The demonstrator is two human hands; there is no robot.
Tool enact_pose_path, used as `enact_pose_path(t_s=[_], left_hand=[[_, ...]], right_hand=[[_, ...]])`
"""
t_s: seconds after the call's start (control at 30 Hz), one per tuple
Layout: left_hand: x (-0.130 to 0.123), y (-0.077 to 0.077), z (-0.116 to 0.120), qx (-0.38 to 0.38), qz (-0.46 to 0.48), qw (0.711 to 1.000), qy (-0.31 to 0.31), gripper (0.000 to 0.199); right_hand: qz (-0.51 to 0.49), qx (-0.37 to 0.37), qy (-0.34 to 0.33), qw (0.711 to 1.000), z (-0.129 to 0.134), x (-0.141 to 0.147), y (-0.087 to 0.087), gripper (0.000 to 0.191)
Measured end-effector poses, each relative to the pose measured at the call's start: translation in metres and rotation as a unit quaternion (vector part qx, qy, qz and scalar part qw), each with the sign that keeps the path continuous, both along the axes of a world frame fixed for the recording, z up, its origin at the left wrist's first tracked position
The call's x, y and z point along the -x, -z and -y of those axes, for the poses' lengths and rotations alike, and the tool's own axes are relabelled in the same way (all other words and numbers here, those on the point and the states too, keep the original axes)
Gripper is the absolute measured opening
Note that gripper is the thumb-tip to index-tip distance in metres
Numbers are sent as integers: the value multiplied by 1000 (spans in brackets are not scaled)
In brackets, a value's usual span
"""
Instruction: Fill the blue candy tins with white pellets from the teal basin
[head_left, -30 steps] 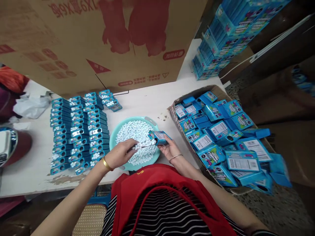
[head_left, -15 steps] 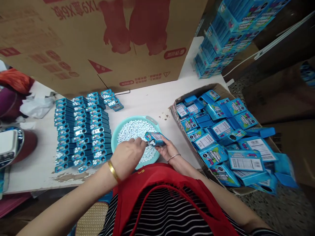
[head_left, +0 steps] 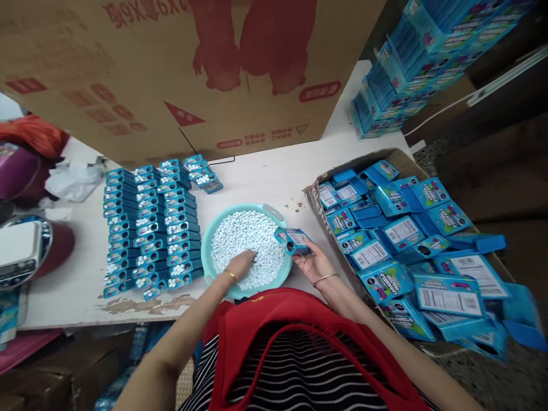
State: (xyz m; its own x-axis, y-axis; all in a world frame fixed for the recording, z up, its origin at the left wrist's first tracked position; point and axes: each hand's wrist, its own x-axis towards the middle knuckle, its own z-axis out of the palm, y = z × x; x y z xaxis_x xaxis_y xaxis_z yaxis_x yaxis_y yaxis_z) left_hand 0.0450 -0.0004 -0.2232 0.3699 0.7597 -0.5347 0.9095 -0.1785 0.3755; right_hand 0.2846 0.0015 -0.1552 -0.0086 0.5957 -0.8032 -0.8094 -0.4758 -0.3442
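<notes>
A teal basin (head_left: 208, 251) full of small white candies (head_left: 240, 228) stands on the table in front of me. My left hand (head_left: 240, 266), with a gold bracelet at its wrist, is down among the candies, fingers bent around a small dark thing I cannot make out. At the basin's right edge my right hand (head_left: 315, 264) grips a small blue candy box (head_left: 297, 240), its round dark opening facing the basin. Rows of upright blue boxes (head_left: 148, 228), many with white candies at their openings, stand left of the basin.
On the right, a cardboard box (head_left: 319, 208) is heaped with blue boxes. Behind the basin rises a large printed carton (head_left: 265, 114). Wrapped stacks of blue boxes (head_left: 398, 80) stand at the back right; a dark red pot (head_left: 60, 245) is far left.
My left hand has gone from the blue box's opening down into the candies. The box in my right hand has moved a little away from it. The view has shifted slightly.
</notes>
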Motion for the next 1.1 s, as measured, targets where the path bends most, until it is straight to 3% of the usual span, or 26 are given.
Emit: enact_pose_path(t_s=[0.13,0.23,0.3,0.4,0.57,0.67,0.8,0.93,1.1], left_hand=[[-18,14,1,-14,71,997,-26,34],[-10,1,3,-23,121,992,-35,33],[0,-21,4,-31,162,985,-41,28],[10,-67,5,-46,206,976,-46,26],[8,-141,0,-63,183,981,11,26],[-4,-165,-4,-71,131,987,56,24],[-29,-189,-5,-69,-18,993,95,24],[-56,-218,4,-90,-167,974,126,27],[-57,-250,8,-134,-162,961,182,27]], right_hand=[[0,11,13,1000,0,-1,-1,8],[10,11,21,1000,1,-5,1,12],[20,7,24,999,3,-7,5,17],[31,-2,20,999,6,-6,9,22],[16,-25,-3,1000,10,5,8,24],[5,-37,-21,999,11,14,5,28],[-2,-40,-45,998,13,22,-1,29],[-17,-34,-62,997,14,27,-3,28],[-51,-27,-73,996,13,30,0,23]])
